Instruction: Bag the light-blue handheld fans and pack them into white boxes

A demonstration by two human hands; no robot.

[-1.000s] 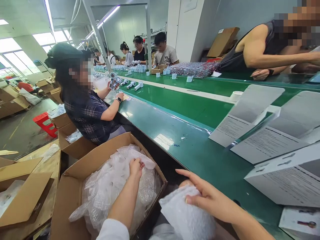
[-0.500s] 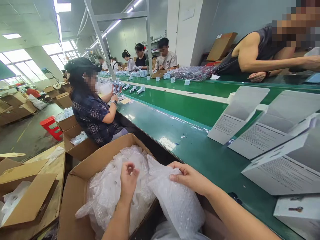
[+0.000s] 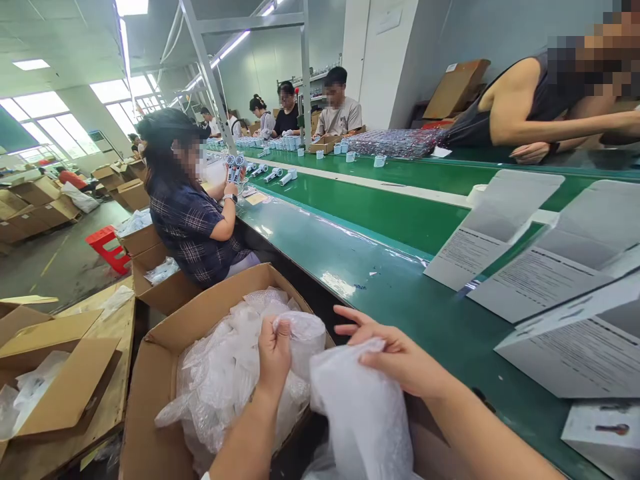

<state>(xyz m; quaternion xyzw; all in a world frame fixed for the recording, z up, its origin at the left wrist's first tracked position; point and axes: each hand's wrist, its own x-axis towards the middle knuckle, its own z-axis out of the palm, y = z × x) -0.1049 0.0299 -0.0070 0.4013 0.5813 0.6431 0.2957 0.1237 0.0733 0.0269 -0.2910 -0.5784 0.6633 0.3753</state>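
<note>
My left hand (image 3: 273,357) is closed, thumb against fingers, on the edge of a clear bubble-wrap bag (image 3: 306,333) above an open carton. My right hand (image 3: 400,357) pinches the top edge of a whitish bubble-wrap bag (image 3: 363,407) that hangs down beside the carton. Whether both hands hold one and the same bag I cannot tell. The carton (image 3: 150,393) is filled with a heap of crumpled bubble-wrap bags (image 3: 220,373). The lower end of the hanging bag runs out of view at the bottom.
The green workbench (image 3: 320,247) runs along my right side. Open white printed boxes (image 3: 530,280) stand on it at the right. A co-worker in a plaid shirt (image 3: 193,233) sits ahead on the left, holding white handheld devices (image 3: 235,170). More cartons (image 3: 65,393) lie at the left.
My left hand has moved right and closed on bubble wrap; before, it was raised apart from the bag. My right hand has shifted slightly right, still holding its bag.
</note>
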